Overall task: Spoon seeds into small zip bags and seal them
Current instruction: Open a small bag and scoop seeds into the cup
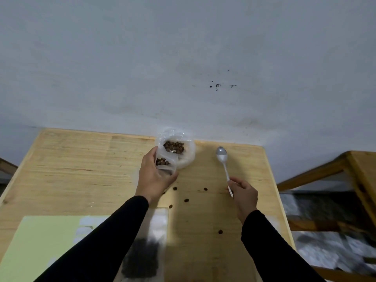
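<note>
My left hand grips a small clear zip bag with a few brown seeds inside, held just in front of a larger clear plastic bag of brown seeds at the table's far edge. My right hand pinches the handle of a metal spoon; its bowl points away from me, looks empty and lies low over the table, right of the seed bag. Several loose seeds lie scattered on the wood between my hands.
The wooden table stands against a pale wall. A light green sheet lies at the near left, with a clear bag holding dark material beside it. A wooden frame stands to the right of the table.
</note>
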`<state>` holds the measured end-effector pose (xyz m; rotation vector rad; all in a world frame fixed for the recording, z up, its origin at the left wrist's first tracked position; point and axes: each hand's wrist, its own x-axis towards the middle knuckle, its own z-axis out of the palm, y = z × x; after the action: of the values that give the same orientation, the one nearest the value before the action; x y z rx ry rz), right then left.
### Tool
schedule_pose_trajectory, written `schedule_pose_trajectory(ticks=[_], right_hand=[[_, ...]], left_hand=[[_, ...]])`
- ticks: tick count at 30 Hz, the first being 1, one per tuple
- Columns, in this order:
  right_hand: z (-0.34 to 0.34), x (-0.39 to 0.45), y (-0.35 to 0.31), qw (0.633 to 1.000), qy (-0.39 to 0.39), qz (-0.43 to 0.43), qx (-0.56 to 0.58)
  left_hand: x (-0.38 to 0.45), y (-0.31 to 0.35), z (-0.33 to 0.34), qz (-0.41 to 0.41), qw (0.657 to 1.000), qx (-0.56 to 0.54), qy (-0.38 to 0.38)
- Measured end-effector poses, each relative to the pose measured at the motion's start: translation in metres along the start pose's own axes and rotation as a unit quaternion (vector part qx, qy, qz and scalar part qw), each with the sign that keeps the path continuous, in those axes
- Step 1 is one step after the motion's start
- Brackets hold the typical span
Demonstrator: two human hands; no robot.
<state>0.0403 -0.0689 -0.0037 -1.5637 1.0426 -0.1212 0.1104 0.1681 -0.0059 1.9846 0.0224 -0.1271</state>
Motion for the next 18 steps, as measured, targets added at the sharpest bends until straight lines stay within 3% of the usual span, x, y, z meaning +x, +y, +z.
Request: schedule_pose_trajectory(ticks=[4,9,18], right_hand=[[-0.01,0.024,0.005,0.999,0.024,-0.007,-0.047],[-0.014,0.038,0.008,0.973,0.018,-0.09,-0.212],[-0.009,0.042,0.008,0.954,-0.009,-0.164,-0.25]], left_hand=[[-0.013,0.004,0.009,0.004,1.0,0.013,0.014],[-0.023,0.013,0.019,0.003,0.998,0.035,0.05],[-0.032,0.034,0.032,0.014,0.996,0.023,0.086]])
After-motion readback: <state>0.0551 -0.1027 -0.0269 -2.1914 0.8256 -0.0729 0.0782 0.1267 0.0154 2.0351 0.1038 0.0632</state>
